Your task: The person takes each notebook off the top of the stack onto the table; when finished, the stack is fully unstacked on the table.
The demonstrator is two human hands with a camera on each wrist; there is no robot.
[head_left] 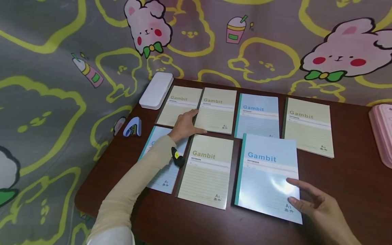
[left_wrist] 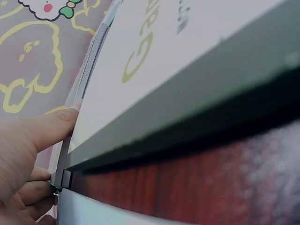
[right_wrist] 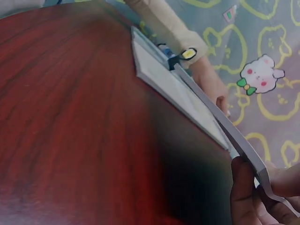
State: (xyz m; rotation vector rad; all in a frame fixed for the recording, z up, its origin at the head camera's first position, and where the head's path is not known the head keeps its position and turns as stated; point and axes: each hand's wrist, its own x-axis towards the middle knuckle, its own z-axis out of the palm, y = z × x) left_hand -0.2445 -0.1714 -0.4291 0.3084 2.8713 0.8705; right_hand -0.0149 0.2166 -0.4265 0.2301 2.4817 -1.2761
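My left hand (head_left: 184,125) rests at the lower left corner of a cream Gambit notebook (head_left: 215,110) in the back row. Its thumb lies along the bottom edge and its fingers along the dark spine. My right hand (head_left: 321,206) pinches the right edge of a blue Gambit notebook (head_left: 263,170) at the front right. In the right wrist view, thumb and fingers lie on either side of that notebook's edge. It overlaps the lower edge of a blue notebook (head_left: 258,117) behind it. My left forearm partly hides another blue notebook (head_left: 163,182).
Other cream notebooks lie at the back left (head_left: 179,109), back right (head_left: 309,126) and front middle (head_left: 205,173). A white case (head_left: 157,90) and a blue stapler-like tool (head_left: 133,127) stand at the left. A pink case (head_left: 382,129) sits at the right table edge, with patterned cloth behind.
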